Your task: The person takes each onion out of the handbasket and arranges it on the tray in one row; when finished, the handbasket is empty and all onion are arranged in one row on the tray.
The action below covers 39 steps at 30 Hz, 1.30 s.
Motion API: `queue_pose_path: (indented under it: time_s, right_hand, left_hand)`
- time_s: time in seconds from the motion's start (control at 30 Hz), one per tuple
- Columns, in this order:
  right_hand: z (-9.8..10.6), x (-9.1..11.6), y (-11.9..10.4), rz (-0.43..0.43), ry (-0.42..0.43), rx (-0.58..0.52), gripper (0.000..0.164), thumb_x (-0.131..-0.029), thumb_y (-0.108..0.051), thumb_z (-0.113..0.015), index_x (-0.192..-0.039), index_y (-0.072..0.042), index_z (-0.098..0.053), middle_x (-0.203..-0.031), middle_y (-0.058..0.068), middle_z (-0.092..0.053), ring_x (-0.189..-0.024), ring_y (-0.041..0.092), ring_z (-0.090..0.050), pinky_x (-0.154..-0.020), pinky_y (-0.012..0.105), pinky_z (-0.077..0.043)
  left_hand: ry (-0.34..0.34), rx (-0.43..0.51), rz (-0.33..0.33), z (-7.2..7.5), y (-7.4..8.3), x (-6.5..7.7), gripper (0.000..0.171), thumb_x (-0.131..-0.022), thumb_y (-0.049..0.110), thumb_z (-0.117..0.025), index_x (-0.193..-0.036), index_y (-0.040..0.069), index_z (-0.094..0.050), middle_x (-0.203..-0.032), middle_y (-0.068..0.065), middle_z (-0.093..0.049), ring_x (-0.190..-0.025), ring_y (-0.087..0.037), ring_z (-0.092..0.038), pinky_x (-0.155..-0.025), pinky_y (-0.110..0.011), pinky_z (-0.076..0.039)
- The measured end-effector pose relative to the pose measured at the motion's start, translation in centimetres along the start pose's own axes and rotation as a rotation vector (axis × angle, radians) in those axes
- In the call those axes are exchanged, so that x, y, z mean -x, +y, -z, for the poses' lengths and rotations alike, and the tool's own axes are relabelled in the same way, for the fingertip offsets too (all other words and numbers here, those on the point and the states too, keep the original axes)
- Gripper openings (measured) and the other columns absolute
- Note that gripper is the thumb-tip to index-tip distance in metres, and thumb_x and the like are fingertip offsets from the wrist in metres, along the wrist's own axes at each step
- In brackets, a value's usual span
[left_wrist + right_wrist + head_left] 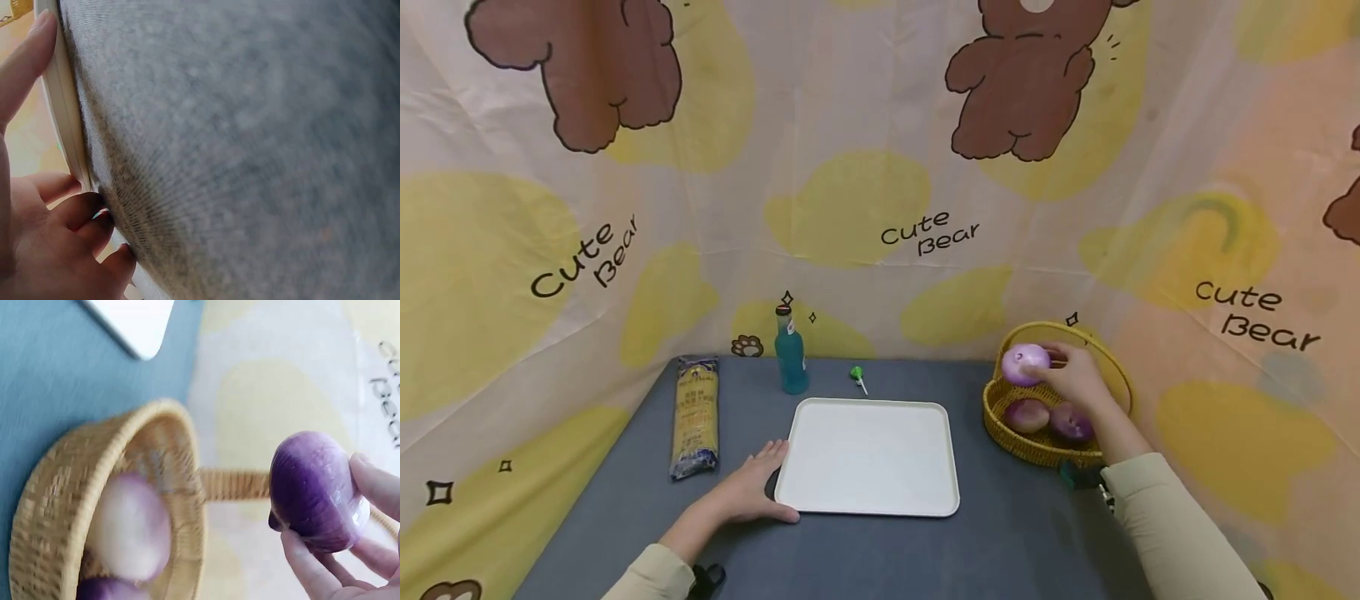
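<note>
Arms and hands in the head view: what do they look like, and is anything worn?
The left hand and right hand wear no gloves. The left sleeve and right sleeve are pale cream. A small dark object shows near each wrist, its details unclear.

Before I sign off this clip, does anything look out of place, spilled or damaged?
Nothing stands out. The bottle stands upright, the white tray lies flat, and no spill shows on the table. Two onions sit in the basket; the right hand holds a third onion clear of them.
</note>
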State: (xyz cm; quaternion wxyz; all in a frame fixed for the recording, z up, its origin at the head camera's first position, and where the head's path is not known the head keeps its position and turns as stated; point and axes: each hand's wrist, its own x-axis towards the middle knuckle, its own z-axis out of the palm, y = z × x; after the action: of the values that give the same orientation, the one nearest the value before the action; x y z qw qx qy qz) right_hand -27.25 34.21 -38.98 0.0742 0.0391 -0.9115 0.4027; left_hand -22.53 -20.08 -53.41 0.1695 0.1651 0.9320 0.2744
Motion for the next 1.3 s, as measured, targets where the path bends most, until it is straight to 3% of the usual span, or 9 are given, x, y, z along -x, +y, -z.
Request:
queue_pose_path:
  time_s: [0.4, 0.63, 0.87, 1.3]
  right_hand:
    - [-3.9, 1.6, -3.8, 0.011, -0.052, -0.086, 0.066, -0.089, -0.034, -0.078, -0.142, -0.002, -0.054, -0.137, 0.023, -0.061, -0.123, 0.039, -0.061, -0.103, 0.051, -0.052]
    - [-7.4, 1.5, -5.6, 0.011, -0.081, -0.129, 0.066, -0.086, -0.029, -0.082, -0.141, -0.003, -0.056, -0.136, 0.021, -0.062, -0.121, 0.038, -0.062, -0.097, 0.047, -0.057]
    - [-11.1, 1.2, -6.8, 0.065, -0.087, -0.192, 0.067, -0.082, -0.031, -0.086, -0.138, -0.006, -0.059, -0.132, 0.016, -0.066, -0.116, 0.033, -0.066, -0.095, 0.045, -0.058]
    - [-17.4, 0.9, -9.6, 0.060, -0.123, -0.262, 0.060, -0.079, -0.027, -0.087, -0.133, -0.012, -0.064, -0.126, 0.009, -0.069, -0.111, 0.027, -0.067, -0.093, 0.044, -0.059]
  left_hand:
    - [0.021, -0.005, -0.002, -0.5, -0.2, -0.4, 0.128, -0.069, 0.062, -0.085, -0.159, -0.001, -0.020, -0.166, -0.025, -0.019, -0.155, -0.043, -0.012, -0.123, -0.064, -0.012]
    - [0.013, -0.006, 0.006, -0.4, -0.1, -0.4, 0.127, -0.069, 0.061, -0.086, -0.159, 0.000, -0.022, -0.166, -0.024, -0.020, -0.155, -0.042, -0.013, -0.124, -0.063, -0.013]
    - [0.036, -0.009, -0.013, 0.0, -0.2, -0.2, 0.126, -0.069, 0.060, -0.086, -0.159, -0.002, -0.022, -0.165, -0.026, -0.021, -0.154, -0.043, -0.014, -0.123, -0.064, -0.013]
    - [0.043, 0.003, 0.020, -0.3, -0.5, -0.5, 0.128, -0.067, 0.062, -0.087, -0.160, 0.002, -0.023, -0.166, -0.022, -0.020, -0.155, -0.041, -0.012, -0.124, -0.062, -0.010]
